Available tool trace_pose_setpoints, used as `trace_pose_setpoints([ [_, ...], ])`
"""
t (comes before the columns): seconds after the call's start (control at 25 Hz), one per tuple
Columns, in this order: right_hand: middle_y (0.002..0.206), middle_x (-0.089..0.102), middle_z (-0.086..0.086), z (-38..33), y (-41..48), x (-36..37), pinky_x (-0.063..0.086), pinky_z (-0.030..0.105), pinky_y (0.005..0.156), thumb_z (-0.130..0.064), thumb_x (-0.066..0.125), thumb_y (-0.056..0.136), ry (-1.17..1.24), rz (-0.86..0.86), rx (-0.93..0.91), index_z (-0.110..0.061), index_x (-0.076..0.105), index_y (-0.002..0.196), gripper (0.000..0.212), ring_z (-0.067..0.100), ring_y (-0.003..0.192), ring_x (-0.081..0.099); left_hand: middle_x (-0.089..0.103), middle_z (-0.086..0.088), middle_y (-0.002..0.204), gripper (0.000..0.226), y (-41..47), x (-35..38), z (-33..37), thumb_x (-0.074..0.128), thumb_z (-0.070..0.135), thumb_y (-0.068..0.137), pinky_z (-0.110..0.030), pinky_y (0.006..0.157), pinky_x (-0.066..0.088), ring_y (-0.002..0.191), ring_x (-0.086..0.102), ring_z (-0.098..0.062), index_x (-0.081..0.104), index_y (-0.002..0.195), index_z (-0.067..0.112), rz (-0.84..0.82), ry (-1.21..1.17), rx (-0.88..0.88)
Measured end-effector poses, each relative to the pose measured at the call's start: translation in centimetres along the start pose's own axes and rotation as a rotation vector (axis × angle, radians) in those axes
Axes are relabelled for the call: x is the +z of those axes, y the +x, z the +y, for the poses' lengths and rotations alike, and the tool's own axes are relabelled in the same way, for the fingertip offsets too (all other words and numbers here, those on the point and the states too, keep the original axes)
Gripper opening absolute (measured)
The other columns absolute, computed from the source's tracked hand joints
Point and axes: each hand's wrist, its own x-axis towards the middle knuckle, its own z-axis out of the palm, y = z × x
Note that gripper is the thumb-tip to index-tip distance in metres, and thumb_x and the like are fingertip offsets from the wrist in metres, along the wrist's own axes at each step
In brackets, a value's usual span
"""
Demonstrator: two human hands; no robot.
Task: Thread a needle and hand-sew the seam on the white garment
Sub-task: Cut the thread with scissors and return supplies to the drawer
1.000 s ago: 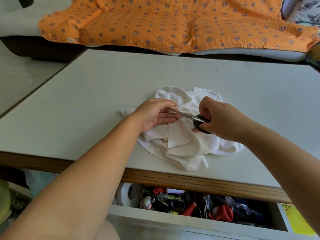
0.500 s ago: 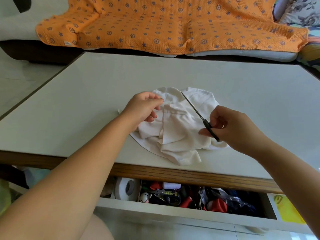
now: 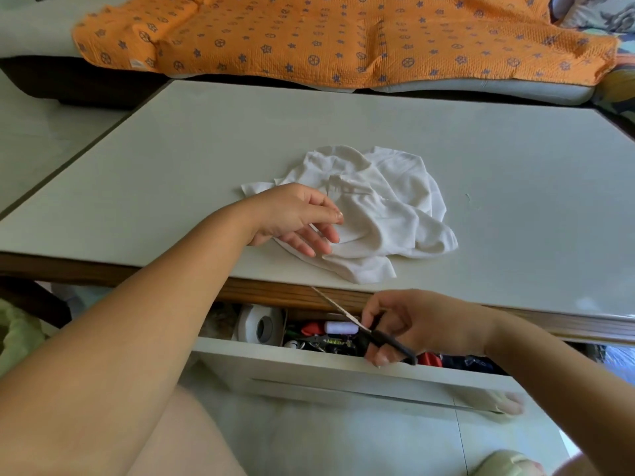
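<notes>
The white garment (image 3: pixel 385 214) lies crumpled on the pale tabletop (image 3: pixel 171 159) near its front edge. My left hand (image 3: pixel 295 218) hovers over the garment's left side, fingers loosely spread, holding nothing I can make out. My right hand (image 3: pixel 412 324) grips black-handled scissors (image 3: pixel 371 333) over the open drawer (image 3: pixel 326 369), their closed blades pointing up and left toward the table edge. A white thread spool (image 3: pixel 340 327) lies in the drawer just left of the scissors. No needle is visible.
The drawer holds a white tape roll (image 3: pixel 259 326), red items (image 3: pixel 429 359) and other small clutter. An orange patterned blanket (image 3: pixel 343 36) covers the sofa behind the table. My bare knee (image 3: pixel 192 438) sits below the drawer front.
My right hand has carried the scissors off the garment, down past the table edge to above the open drawer. My left hand has let go of the fabric and opened.
</notes>
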Motion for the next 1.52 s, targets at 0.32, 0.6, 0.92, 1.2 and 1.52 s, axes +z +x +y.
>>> trace_pose_setpoints([
  [0.32, 0.091, 0.075, 0.009, 1.0, -0.4, 2.1, 0.044, 0.021, 0.065, -0.009, 0.075, 0.082, -0.047, 0.002, 0.026, -0.018, 0.061, 0.106, 0.029, 0.009, 0.069, 0.060, 0.076, -0.011, 0.100, 0.020, -2.5, 0.2, -0.2, 0.057, 0.022, 0.098, -0.034, 0.077, 0.062, 0.093, 0.074, -0.025, 0.069, 0.110, 0.010, -0.215, 0.125, -0.063],
  [0.6, 0.085, 0.069, -0.012, 2.8, 3.0, 3.3, 0.053, 0.032, 0.081, -0.019, 0.063, 0.088, -0.442, 0.047, 0.122, -0.028, 0.065, 0.106, 0.020, 0.013, 0.077, 0.062, 0.075, -0.009, 0.105, 0.025, -2.9, 1.6, -1.3, 0.051, 0.017, 0.100, -0.036, 0.082, 0.061, 0.095, 0.074, -0.022, 0.067, 0.119, 0.011, -0.371, 0.294, -0.199],
  [0.92, 0.110, 0.059, 0.001, 6.3, 6.7, 6.5, 0.047, 0.033, 0.078, -0.029, 0.064, 0.084, -1.000, 0.068, 0.012, -0.025, 0.052, 0.106, 0.025, 0.024, 0.098, 0.058, 0.075, -0.010, 0.105, 0.029, -2.9, 3.9, -1.8, 0.047, 0.011, 0.098, -0.039, 0.083, 0.060, 0.093, 0.074, -0.023, 0.067, 0.120, 0.013, -0.500, 0.406, -0.263],
  [1.2, 0.090, 0.055, 0.004, 4.8, 7.6, 7.2, 0.041, 0.030, 0.061, -0.023, 0.044, 0.099, -1.121, 0.081, 0.067, -0.013, 0.061, 0.094, 0.020, 0.024, 0.076, 0.055, 0.076, -0.009, 0.103, 0.031, -2.9, 3.6, -1.9, 0.046, 0.009, 0.096, -0.038, 0.082, 0.061, 0.091, 0.075, -0.022, 0.066, 0.120, 0.014, -0.456, 0.378, -0.264],
  [1.52, 0.096, 0.066, 0.006, 3.8, 10.1, 9.9, 0.040, 0.031, 0.068, -0.024, 0.048, 0.099, -1.301, 0.160, 0.122, -0.016, 0.059, 0.104, 0.014, 0.026, 0.088, 0.062, 0.075, -0.009, 0.103, 0.029, -3.5, 3.5, -2.2, 0.048, 0.012, 0.097, -0.037, 0.081, 0.061, 0.091, 0.075, -0.023, 0.066, 0.120, 0.014, -0.430, 0.364, -0.255],
])
